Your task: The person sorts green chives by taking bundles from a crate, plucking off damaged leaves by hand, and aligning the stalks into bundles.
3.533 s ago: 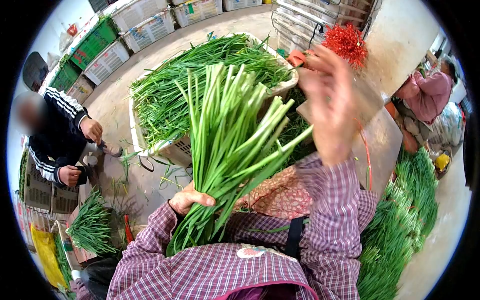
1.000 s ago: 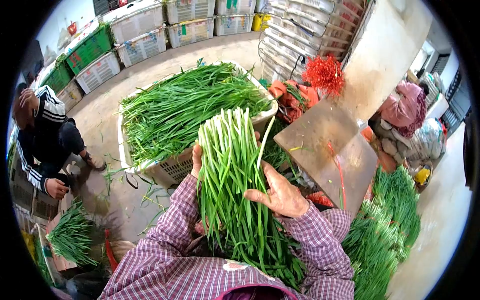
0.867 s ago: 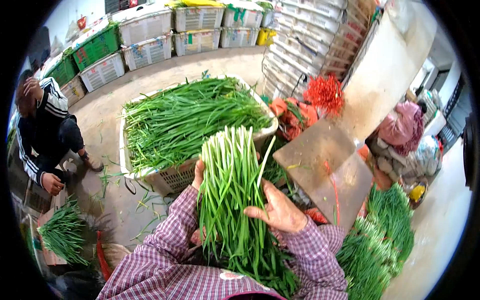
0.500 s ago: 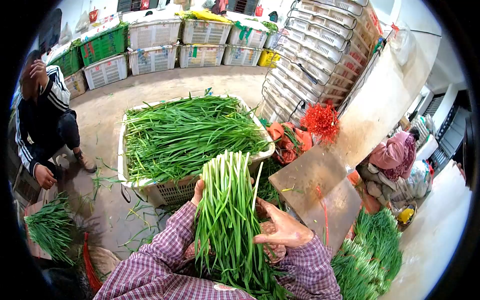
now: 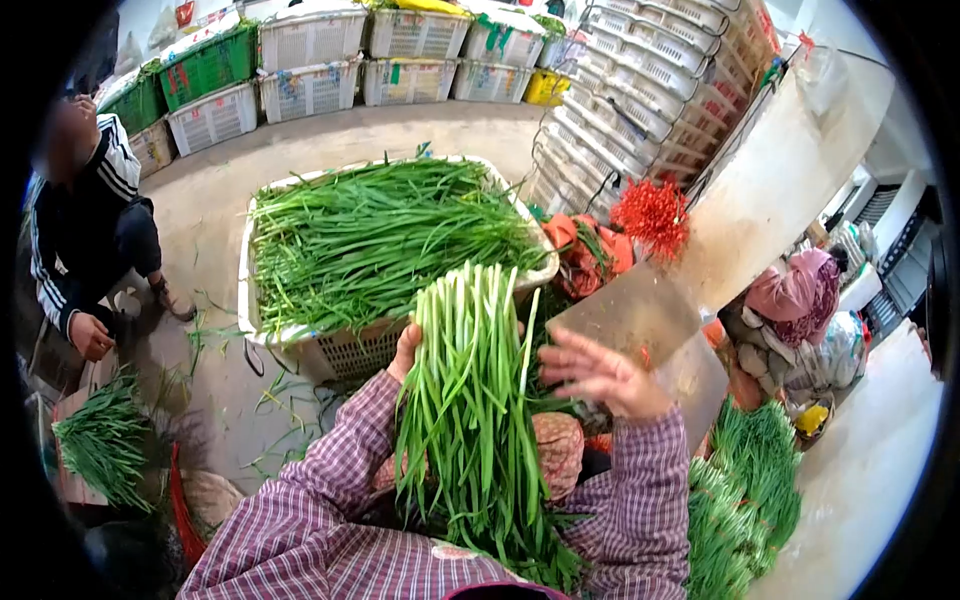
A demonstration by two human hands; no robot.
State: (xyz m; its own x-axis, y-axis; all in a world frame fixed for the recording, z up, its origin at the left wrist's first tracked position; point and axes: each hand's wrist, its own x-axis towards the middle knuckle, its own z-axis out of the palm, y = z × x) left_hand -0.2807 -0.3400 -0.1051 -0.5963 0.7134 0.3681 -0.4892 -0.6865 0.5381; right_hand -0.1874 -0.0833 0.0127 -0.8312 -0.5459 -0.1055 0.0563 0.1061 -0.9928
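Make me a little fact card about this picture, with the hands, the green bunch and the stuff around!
Left hand: holding the bunch
Right hand: open, beside the bunch
Bunch: pale ends up, green leaves down
Basket: full of greens
Red ties: above the board in the picture
Crates: tall, leaning-looking stack
Person: at the left, striped sleeves

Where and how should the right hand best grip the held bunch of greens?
Probably on the upper stalks, below the pale ends, coming from the right: the bunch is compact there, the left hand holds its left side, and the leaves hang loose lower down.
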